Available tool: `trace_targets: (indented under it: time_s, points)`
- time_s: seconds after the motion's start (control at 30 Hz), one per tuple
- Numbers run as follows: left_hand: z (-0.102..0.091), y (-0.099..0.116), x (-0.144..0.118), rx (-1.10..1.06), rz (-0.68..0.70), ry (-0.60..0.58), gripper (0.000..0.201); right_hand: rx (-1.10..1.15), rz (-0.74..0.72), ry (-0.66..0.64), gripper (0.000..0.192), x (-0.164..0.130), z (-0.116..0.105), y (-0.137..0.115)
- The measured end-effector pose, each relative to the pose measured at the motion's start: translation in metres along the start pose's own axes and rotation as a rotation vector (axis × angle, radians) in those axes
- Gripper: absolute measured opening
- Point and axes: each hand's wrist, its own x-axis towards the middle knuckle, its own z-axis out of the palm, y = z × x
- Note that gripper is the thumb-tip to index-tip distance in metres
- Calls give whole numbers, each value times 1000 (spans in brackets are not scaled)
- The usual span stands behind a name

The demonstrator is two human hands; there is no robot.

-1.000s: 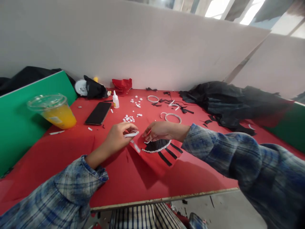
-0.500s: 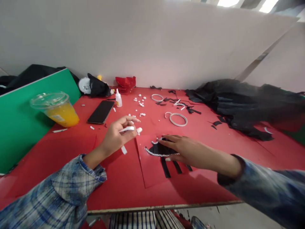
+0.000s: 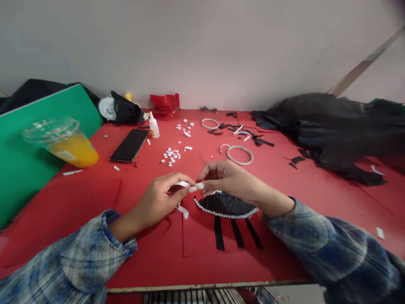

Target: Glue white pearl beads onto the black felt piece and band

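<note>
Background: plain pale wall [image 3: 202, 55] along the far edge of a red worktop [image 3: 142, 261].
Left hand: my left hand [image 3: 160, 196] is closed, thumb against fingers, on a narrow glossy white strip [image 3: 182, 184]; one end hangs below the palm, towards the near edge.
Right hand: my right hand [image 3: 236, 179] is bent over the work, thumb tip meeting my left thumb tip; I cannot tell whether it grips the strip.
Strip position: above the worktop, around the middle of its width, nearer the near edge than the far one.
Eye piece: black eye-shaped piece edged with small silvery beads [image 3: 226, 204], lying just beneath my right hand, partly covered by it; three short black strips [image 3: 219, 234] run from its lower rim towards the near edge.
Under it: flat red sheet [image 3: 199, 242].
Beads: loose white round beads [image 3: 171, 155], scattered beyond my left hand.
Rings: large white ring [image 3: 240, 163] beyond my right hand; smaller white ring [image 3: 210, 128] nearer the far edge.
Left edge: clear plastic cup of orange drink [image 3: 74, 147], tilted, before a green board [image 3: 19, 139]; black phone [image 3: 129, 145] and small white bottle [image 3: 154, 126] to its right.
Far right corner: crumpled black sheeting [image 3: 335, 131].
</note>
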Motion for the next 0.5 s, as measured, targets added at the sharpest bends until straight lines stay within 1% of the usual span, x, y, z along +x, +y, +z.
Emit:
trace_targets:
  time_s: [0.1,0.17,0.4,0.5]
  points:
    - [1,3,-1,-54,-53,-33,17,105,46,-57,21,0,-1,6]
    - [2,4,-1,-67,-86,-52,19,126,65,-70,20,0,-2,10]
    - [6,6,-3,7,-131,-24,16,65,20,10,21,-1,-2,11]
    - [7,5,-5,33,-164,-5,17,35,27,13,22,-3,-2,9]
